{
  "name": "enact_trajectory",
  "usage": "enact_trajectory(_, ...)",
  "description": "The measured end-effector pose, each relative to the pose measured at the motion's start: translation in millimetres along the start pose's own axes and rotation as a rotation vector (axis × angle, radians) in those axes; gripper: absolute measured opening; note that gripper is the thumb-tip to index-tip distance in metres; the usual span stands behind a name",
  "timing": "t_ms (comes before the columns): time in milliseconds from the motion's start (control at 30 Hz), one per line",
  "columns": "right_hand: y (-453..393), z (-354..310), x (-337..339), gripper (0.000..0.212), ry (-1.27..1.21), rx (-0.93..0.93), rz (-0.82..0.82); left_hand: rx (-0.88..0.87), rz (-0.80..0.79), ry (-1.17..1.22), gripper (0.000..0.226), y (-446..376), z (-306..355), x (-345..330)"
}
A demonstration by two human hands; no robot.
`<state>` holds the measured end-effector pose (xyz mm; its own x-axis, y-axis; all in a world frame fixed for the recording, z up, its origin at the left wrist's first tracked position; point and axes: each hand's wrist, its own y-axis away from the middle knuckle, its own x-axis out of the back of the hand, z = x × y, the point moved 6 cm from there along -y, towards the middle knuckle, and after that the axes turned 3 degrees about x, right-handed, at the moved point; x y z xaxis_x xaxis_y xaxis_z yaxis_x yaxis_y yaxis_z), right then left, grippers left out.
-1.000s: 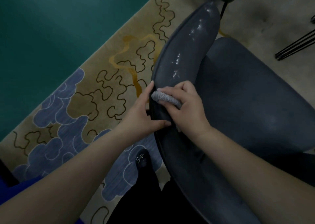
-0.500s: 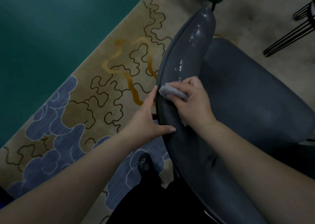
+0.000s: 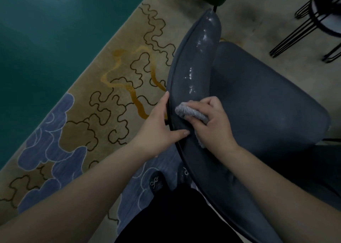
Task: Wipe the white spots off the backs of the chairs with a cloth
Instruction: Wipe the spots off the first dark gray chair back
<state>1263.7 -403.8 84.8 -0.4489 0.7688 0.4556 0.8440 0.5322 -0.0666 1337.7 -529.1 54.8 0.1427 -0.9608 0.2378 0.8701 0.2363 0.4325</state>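
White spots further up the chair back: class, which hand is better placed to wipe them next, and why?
Right. The right hand already grips the cloth just below the white spots, while the left hand braces the chair back at its edge.

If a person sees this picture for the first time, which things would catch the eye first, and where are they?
Probably the right hand at the centre, which presses a grey cloth on the top edge of the dark chair back, while the left hand steadies that back from the outer side. Next, the white spots that shine on the back just beyond the cloth. Then the patterned carpet on the left.
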Motion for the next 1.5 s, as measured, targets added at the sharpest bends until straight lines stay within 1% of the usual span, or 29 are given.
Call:
enact_trajectory(100,-37,5,2,0.03,0.048,0.007,0.053,-0.007,0.022,-0.059,0.115,-12,7,4)
enact_trajectory(200,-69,15,3,0.028,0.016,-0.057,0.113,-0.005,0.038,-0.116,0.115,-22,12,10)
enact_trajectory(267,-58,17,3,0.029,0.019,-0.038,0.105,0.005,0.041,-0.12,0.114,-26,14,11)
enact_trajectory(367,-36,13,2,0.032,0.013,0.047,0.051,0.006,0.046,-0.149,0.115,-30,18,12)
enact_trajectory(433,-55,14,2,0.031,0.056,0.08,0.027,0.011,0.053,-0.165,0.115,-34,20,13)
enact_trajectory(467,-71,17,4,0.029,0.076,0.072,0.043,0.018,0.053,-0.163,0.115,-37,21,13)
enact_trajectory(533,-103,27,9,0.026,0.045,-0.024,0.103,0.028,0.057,-0.162,0.115,-42,22,14)
enact_trajectory(600,-109,31,11,0.024,0.006,-0.079,0.144,0.031,0.057,-0.163,0.115,-47,24,16)
enact_trajectory(667,-89,30,8,0.029,0.004,-0.023,0.13,0.035,0.05,-0.157,0.114,-51,25,17)
enact_trajectory(733,-70,24,3,0.032,-0.007,0.049,0.077,0.042,0.044,-0.138,0.115,-54,25,18)
enact_trajectory(800,-81,24,2,0.032,0.023,0.086,0.022,0.055,0.036,-0.113,0.115,-56,26,17)
enact_trajectory(867,-115,28,4,0.03,0.045,0.063,0.035,0.065,0.026,-0.106,0.116,-59,27,17)
enact_trajectory(933,-148,34,9,0.026,0.018,-0.022,0.104,0.076,0.02,-0.126,0.118,-61,27,17)
enact_trajectory(1000,-157,36,9,0.024,-0.014,-0.071,0.152,0.081,0.014,-0.127,0.119,-62,27,17)
enact_trajectory(1067,-135,33,4,0.028,-0.037,-0.047,0.119,0.081,0.006,-0.099,0.118,-62,27,16)
enact_trajectory(1167,-86,20,-3,0.035,-0.012,0.113,-0.012,0.079,0.034,-0.141,0.118,-60,26,17)
enact_trajectory(1233,-84,19,-3,0.035,0.033,0.172,-0.083,0.076,0.033,-0.15,0.117,-61,27,17)
enact_trajectory(1267,-93,21,-2,0.035,0.057,0.176,-0.088,0.073,0.025,-0.148,0.117,-62,27,17)
enact_trajectory(1300,-107,24,-1,0.034,0.063,0.153,-0.066,0.07,0.019,-0.148,0.117,-62,27,16)
enact_trajectory(1400,-150,40,10,0.03,-0.015,-0.043,0.096,0.074,0.016,-0.147,0.118,-62,27,17)
enact_trajectory(1433,-156,44,12,0.029,-0.024,-0.079,0.133,0.077,0.018,-0.145,0.118,-62,27,17)
enact_trajectory(1500,-145,43,9,0.03,-0.017,-0.07,0.135,0.081,0.023,-0.147,0.119,-61,26,17)
